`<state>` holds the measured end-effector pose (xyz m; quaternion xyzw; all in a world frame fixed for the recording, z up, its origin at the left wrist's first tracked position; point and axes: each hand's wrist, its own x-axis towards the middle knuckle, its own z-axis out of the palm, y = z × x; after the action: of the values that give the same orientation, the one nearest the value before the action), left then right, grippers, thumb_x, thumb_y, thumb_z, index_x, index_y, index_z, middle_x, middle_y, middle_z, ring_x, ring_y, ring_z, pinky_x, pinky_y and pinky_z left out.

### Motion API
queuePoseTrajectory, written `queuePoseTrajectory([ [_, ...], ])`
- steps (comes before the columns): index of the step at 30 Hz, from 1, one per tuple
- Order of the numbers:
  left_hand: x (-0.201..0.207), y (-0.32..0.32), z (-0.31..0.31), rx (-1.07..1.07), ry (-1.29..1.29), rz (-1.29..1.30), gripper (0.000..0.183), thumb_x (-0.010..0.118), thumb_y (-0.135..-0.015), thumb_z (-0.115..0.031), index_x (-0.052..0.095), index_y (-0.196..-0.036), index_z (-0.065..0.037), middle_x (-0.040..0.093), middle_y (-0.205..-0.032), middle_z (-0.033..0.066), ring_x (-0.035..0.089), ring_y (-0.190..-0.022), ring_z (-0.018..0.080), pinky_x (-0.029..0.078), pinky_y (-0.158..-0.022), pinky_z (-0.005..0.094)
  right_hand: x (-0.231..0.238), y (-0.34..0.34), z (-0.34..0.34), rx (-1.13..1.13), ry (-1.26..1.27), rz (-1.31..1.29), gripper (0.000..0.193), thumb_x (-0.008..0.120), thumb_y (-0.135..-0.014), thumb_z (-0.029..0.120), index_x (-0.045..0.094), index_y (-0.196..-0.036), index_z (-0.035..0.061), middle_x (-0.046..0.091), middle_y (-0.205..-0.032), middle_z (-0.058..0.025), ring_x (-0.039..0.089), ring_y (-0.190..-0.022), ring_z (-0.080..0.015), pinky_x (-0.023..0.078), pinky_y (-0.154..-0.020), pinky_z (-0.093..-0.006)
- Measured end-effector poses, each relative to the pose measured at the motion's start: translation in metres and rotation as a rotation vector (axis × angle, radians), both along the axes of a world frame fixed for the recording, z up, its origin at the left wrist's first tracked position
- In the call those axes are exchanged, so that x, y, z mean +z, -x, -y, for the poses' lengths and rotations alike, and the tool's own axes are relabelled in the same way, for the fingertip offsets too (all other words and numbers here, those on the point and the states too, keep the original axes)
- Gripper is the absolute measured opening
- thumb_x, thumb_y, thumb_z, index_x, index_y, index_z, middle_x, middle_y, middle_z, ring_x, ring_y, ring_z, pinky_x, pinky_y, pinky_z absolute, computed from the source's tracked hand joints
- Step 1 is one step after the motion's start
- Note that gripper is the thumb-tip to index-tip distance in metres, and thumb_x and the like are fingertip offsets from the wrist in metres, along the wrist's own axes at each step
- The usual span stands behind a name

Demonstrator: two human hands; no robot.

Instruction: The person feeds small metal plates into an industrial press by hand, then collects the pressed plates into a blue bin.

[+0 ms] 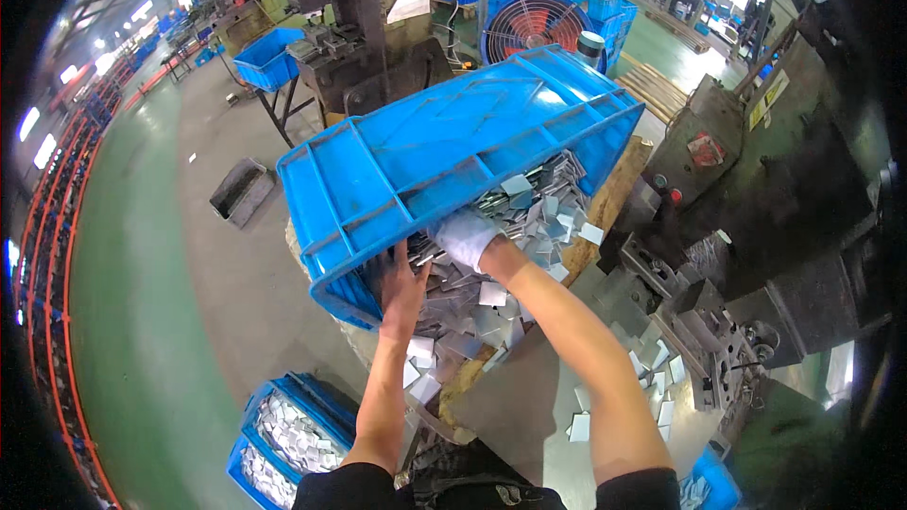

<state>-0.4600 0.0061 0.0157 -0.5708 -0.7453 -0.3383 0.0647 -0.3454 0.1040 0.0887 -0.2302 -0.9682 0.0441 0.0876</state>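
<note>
A large blue plastic crate [453, 137] lies tipped on its side, its opening facing me. Small flat metal plates [491, 293] spill from it in a heap onto the worktable. My left hand [403, 293], bare, reaches into the crate's left end, with fingers apart against the plates; the crate's shadow covers part of it. Close by, my right hand [467, 238] wears a white glove and pushes in among the plates under the crate's upper wall. Its fingertips are hidden, so I cannot see whether it grips any plates.
To the right stands a dark machine [699, 321] with loose plates around its base. Blue bins [283, 439] full of plates sit at lower left. Beyond the crate are a fan [535, 28] and another machine [368, 28]. A grey tray [242, 191] lies on the floor.
</note>
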Motion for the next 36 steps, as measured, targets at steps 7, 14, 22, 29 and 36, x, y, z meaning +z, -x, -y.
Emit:
queuePoseTrajectory([
  [7,0.005,-0.004,0.001,-0.031,-0.060,0.078,0.075,0.076,-0.062,-0.016,0.040,-0.127,-0.008,0.035,-0.132,0.0209,0.033,-0.121,0.0389,0.031,-0.098,0.0433,-0.035,-0.015,-0.018,0.012,-0.023,0.087,0.028,0.051,-0.073,0.009,0.055,-0.100,0.0029,0.059,-0.098,-0.0205,0.062,-0.077,-0.0346,0.051,-0.067,-0.0439],
  [14,0.000,0.002,0.003,0.038,-0.013,0.006,0.070,0.076,-0.061,-0.021,0.045,-0.122,-0.008,0.031,-0.134,0.0210,0.031,-0.122,0.0396,0.029,-0.098,0.0442,0.002,0.007,-0.013,-0.013,-0.004,0.179,0.028,0.043,-0.082,0.012,0.057,-0.104,0.0020,0.054,-0.113,-0.0202,0.054,-0.103,-0.0337,0.042,-0.088,-0.0422],
  [22,0.002,0.002,-0.006,0.042,-0.019,-0.147,0.075,0.076,-0.059,-0.024,0.044,-0.126,-0.017,0.036,-0.129,0.0176,0.035,-0.118,0.0389,0.032,-0.091,0.0478,-0.032,0.008,-0.014,-0.245,0.013,0.108,0.030,0.045,-0.081,0.012,0.057,-0.108,0.0066,0.058,-0.109,-0.0168,0.058,-0.098,-0.0307,0.047,-0.081,-0.0412],
  [29,0.006,0.000,0.004,-0.063,-0.073,-0.107,0.073,0.075,-0.062,-0.022,0.042,-0.127,-0.017,0.038,-0.125,0.0168,0.036,-0.115,0.0386,0.033,-0.089,0.0475,-0.024,0.000,-0.011,-0.157,-0.064,0.136,0.022,0.048,-0.077,0.010,0.064,-0.091,0.0076,0.064,-0.093,-0.0146,0.063,-0.085,-0.0296,0.050,-0.074,-0.0413],
  [36,-0.004,-0.004,0.002,-0.012,-0.091,-0.158,0.072,0.073,-0.064,-0.020,0.040,-0.129,-0.016,0.030,-0.136,0.0165,0.030,-0.122,0.0382,0.028,-0.095,0.0483,-0.031,0.013,-0.013,-0.257,-0.058,0.232,0.027,0.046,-0.083,0.012,0.060,-0.105,0.0066,0.058,-0.113,-0.0124,0.057,-0.103,-0.0264,0.045,-0.087,-0.0416],
])
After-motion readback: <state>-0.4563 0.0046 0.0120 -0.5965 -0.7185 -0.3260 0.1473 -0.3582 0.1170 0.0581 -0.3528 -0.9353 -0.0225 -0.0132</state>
